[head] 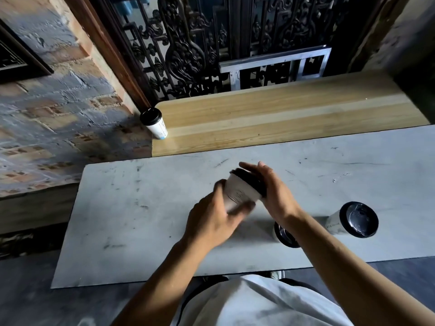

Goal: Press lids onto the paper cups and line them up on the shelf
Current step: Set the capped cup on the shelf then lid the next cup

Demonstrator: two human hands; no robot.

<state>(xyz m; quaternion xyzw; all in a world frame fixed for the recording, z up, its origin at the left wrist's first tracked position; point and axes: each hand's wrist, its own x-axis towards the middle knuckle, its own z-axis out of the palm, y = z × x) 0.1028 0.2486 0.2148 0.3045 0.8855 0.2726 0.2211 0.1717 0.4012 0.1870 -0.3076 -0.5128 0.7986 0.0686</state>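
Observation:
A white paper cup point(237, 192) with a black lid point(253, 183) is tilted above the grey table point(141, 208). My left hand point(214, 220) grips the cup's body from below. My right hand point(270, 191) lies flat against the lid. Another lidded cup point(353, 220) stands on the table at the right. A third lidded cup point(286, 236) is partly hidden behind my right forearm. One lidded white cup point(155, 123) stands at the left end of the wooden shelf point(282, 118).
The wooden shelf runs behind the table, with a dark carved screen point(211, 43) and a metal frame point(275, 67) behind it. A brick wall point(58, 102) stands at the left. The grey floor lies below the table's front edge.

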